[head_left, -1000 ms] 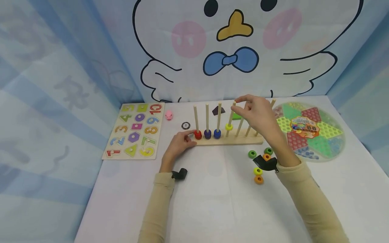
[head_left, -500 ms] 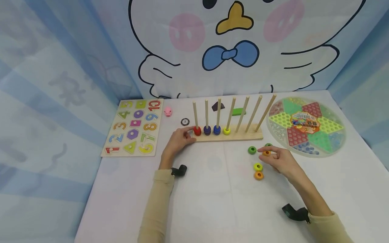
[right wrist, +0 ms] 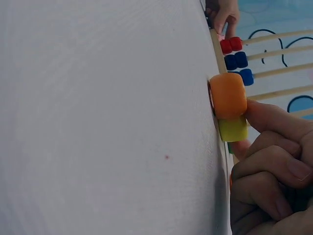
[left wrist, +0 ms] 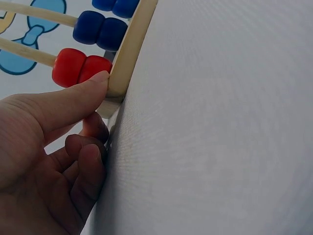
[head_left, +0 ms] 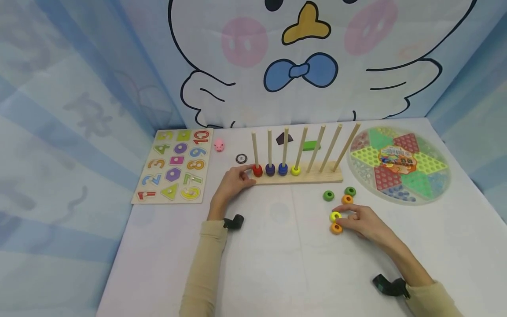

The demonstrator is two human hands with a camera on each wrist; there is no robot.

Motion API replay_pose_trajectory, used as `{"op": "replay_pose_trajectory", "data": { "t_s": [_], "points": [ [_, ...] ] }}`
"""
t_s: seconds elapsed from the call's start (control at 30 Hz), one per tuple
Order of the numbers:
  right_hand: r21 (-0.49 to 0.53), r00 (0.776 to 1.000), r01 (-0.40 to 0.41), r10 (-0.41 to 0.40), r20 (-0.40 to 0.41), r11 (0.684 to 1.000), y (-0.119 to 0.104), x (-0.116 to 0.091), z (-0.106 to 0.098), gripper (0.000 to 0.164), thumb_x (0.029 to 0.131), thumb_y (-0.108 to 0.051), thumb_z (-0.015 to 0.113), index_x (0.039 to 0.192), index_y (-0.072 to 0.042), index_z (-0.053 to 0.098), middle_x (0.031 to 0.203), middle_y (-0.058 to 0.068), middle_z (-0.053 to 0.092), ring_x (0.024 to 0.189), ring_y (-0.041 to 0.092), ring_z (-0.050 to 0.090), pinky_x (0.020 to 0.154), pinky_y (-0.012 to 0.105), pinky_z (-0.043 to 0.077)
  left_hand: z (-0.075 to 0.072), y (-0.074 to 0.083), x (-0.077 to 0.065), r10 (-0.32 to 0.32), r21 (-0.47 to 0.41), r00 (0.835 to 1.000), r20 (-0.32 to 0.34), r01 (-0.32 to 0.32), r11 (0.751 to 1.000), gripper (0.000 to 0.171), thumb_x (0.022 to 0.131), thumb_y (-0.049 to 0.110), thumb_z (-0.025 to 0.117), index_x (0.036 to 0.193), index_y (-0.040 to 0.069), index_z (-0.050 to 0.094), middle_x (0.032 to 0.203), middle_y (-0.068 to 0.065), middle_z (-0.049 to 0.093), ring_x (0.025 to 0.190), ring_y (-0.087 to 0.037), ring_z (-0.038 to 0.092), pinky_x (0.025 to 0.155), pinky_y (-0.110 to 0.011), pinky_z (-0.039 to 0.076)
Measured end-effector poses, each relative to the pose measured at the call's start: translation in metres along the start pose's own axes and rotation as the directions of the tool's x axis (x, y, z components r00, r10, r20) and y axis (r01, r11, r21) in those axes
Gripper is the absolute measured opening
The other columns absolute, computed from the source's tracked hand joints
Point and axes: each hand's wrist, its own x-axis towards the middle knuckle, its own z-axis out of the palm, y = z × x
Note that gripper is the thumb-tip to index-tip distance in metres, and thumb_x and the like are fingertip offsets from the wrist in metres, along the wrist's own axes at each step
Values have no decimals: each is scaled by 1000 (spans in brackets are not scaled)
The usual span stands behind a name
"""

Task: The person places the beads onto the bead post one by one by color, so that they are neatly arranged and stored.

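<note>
My left hand [head_left: 233, 187] grips the left end of a wooden peg stand [head_left: 317, 177], its thumb beside the lowest red bead [left wrist: 68, 67] in the left wrist view. Red beads, two pairs of blue beads [left wrist: 100, 30] and a yellow bead [head_left: 295, 171] sit on the first pegs; the pegs to the right are bare. On the table in front, my right hand [head_left: 366, 223] pinches a loose yellow bead [head_left: 334, 215] between thumb and index finger. An orange bead [right wrist: 228, 95] lies right against it, nearer the body, and partly covers it in the right wrist view.
Two green beads [head_left: 328, 196] and another orange bead [head_left: 347, 199] lie just beyond the right hand. A round Chinese checkers board [head_left: 431, 147] is at right, a number puzzle board [head_left: 158, 187] at left. Behind the stand are a pink pig [head_left: 219, 145] and a green block [head_left: 311, 145].
A yellow bead has dropped down the fourth peg. My right hand has left that peg, come down to the loose beads and closed on a yellow one. The left hand keeps its grip.
</note>
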Motion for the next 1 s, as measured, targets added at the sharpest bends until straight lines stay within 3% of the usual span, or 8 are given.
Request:
{"op": "replay_pose_trajectory", "data": {
  "t_s": [0.2,0.4,0.57,0.77,1.0],
  "points": [
    [-125,998,47,-52,-40,991,-1,2,3,46,87,-32,69,119,0,60,50,-6,37,41,6,27,42,23,24,0,0,0,2,1,1000,7,-2,1000,52,82,19,75,131,14,58,71,-3,58,61,-15,47,57,-28,36],
    [-284,981,107,-148,-127,953,-3,1,5,42,89,-34,67,113,0,63,51,-4,40,45,8,31,46,25,27,1,0,1,3,3,1000,-3,-3,1000,52,82,19,75,131,14,59,71,-3,58,60,-15,47,57,-28,36],
    [-256,985,95,-128,-114,962,-1,1,4,45,89,-38,66,118,-4,60,52,-4,40,46,7,31,45,25,27,2,1,2,1,-1,1000,-2,-1,1000,51,82,19,75,131,14,59,71,-3,58,60,-15,47,57,-28,35],
    [-160,989,125,-135,-54,979,1,-2,1,45,87,-27,69,122,-2,56,49,-4,37,43,6,28,42,24,25,1,0,2,5,-4,1000,2,-5,1000,52,83,20,75,131,14,58,72,-3,58,61,-15,47,57,-28,36],
    [-238,989,96,-119,-84,967,-14,-4,4,49,85,-33,71,120,-2,56,50,-5,38,43,7,29,42,24,24,-1,-2,2,0,-14,1000,6,1,1000,52,82,20,75,131,15,59,71,-3,58,61,-15,47,57,-28,36]
  ]
}}
